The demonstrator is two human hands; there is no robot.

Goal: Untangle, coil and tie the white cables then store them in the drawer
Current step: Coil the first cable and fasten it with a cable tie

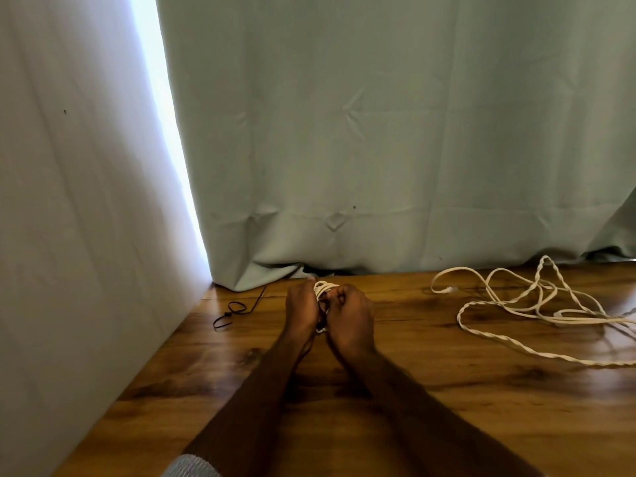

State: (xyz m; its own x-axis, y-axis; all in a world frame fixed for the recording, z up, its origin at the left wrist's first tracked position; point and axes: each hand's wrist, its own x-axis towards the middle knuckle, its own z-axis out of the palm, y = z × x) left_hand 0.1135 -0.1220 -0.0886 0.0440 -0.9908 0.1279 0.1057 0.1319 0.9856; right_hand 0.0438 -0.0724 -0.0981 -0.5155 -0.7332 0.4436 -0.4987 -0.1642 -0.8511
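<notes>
Both hands are meeting over the far middle of the wooden table [395, 401], close to the curtain [378, 132]. The left hand [303, 309] and the right hand [349, 315] are curling their fingers around a small coil [323, 288] of white cable, held between them; a few pale loops are showing above the knuckles and a short bit is peeking out below. A thin dark strand seems to be running down between the palms, possibly a tie, but it is too small to be sure.

The main risk, as I judge it, is the coil springing open. The loops are stiff and bunched tightly, so if either hand is loosening its hold while the tie is being threaded, the turns may be slipping off the fingers and unwinding. A tie pulled across only some loops would be leaving the rest hanging free.

A second cable [537, 308] is lying loose on the right side of the table, well apart from the hands, sprawling in wide overlapping loops with a twisted stretch running nearer and off the right edge. Dragging it carelessly could be tightening those crossings into knots.

A black tie [230, 313] is lying on the table just left of the hands. No drawer is showing.
</notes>
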